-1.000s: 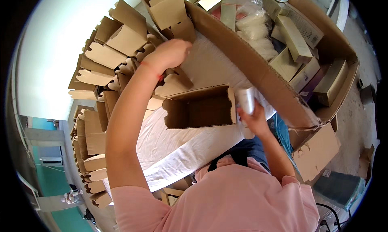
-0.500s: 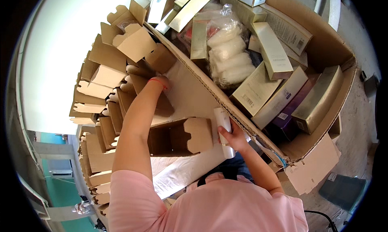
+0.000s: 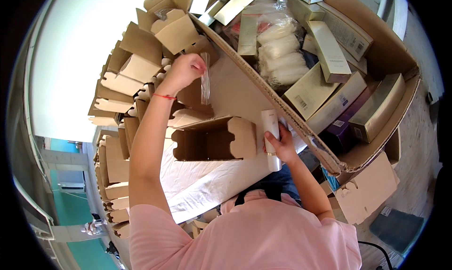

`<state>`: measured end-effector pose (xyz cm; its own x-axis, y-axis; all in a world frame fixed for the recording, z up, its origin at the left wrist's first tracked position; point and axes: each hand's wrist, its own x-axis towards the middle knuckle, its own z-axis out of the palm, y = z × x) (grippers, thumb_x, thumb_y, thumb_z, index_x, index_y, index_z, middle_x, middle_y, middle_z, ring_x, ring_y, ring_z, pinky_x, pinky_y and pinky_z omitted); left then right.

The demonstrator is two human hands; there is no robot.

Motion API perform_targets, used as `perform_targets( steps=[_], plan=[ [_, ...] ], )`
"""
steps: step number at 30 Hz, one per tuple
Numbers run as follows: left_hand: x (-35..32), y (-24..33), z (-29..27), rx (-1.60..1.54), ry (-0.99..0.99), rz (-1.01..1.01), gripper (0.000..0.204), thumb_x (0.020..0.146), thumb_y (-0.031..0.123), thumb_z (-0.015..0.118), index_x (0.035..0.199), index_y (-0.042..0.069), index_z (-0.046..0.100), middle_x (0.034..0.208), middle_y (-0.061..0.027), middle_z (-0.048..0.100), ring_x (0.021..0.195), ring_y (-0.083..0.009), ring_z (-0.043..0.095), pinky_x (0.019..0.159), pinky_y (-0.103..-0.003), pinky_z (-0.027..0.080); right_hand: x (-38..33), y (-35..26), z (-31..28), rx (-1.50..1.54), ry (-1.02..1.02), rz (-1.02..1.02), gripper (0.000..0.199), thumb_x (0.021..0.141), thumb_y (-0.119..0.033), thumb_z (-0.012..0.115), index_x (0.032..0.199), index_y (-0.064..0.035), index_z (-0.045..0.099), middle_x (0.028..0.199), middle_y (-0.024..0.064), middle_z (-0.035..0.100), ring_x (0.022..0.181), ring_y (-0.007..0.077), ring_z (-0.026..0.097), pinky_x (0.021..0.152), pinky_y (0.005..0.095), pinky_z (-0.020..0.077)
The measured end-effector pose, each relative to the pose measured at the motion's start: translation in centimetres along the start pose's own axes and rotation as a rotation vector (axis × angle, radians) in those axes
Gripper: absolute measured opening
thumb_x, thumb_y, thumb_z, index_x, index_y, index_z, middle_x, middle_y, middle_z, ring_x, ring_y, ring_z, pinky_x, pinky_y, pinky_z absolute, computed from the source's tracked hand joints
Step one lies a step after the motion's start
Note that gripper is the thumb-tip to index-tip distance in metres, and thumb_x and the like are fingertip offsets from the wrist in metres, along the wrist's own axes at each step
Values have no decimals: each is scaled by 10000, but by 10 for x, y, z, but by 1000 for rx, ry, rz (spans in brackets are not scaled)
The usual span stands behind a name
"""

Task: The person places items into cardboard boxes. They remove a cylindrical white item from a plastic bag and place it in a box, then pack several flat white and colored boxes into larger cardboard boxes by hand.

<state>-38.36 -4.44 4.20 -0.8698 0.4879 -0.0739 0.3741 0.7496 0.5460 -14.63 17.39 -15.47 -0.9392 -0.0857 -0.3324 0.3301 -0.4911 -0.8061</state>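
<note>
While the left hand (image 3: 189, 67) pinches faint, clear plastic (image 3: 205, 86), the right hand (image 3: 284, 144) partly covers its gripped bottle (image 3: 270, 123).

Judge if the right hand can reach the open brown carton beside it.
Probably yes: the carton lies just left of the right hand, with only the white bottle it holds between them.

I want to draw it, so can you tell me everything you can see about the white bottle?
The white bottle is a slim, smooth, slightly shiny cylinder, maybe plastic. A thin gold band rings it, and the part past the band, nearer the person, is perhaps its cap. It's in the person's right hand, the thumb across it, beside an open brown box. I can't tell if it touches the table.
</note>
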Motion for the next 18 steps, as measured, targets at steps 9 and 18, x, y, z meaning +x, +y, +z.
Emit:
perform_targets(
  steps=[9, 18],
  plan=[
    [-91, 54, -42, -731, 181, -121, 260, 870, 148, 630, 1103, 42, 587, 875, -13, 607, 778, -85, 573, 788, -270, 508, -10, -13, 10, -283, 49, -300, 344, 863, -191, 639, 1105, 3, 489, 736, 64, 584, 561, 145, 588, 514, 288, 496],
    [-135, 79, -25, -744, 287, -88, 172, 871, 251, 651, 887, 86, 604, 766, 33, 573, 723, -52, 546, 658, -215, 462, -79, -149, 103, -250, -168, -657, 383, 803, -209, 693, 1084, 8, 551, 837, 43, 609, 694, 98, 584, 626, 256, 492]
  ],
)
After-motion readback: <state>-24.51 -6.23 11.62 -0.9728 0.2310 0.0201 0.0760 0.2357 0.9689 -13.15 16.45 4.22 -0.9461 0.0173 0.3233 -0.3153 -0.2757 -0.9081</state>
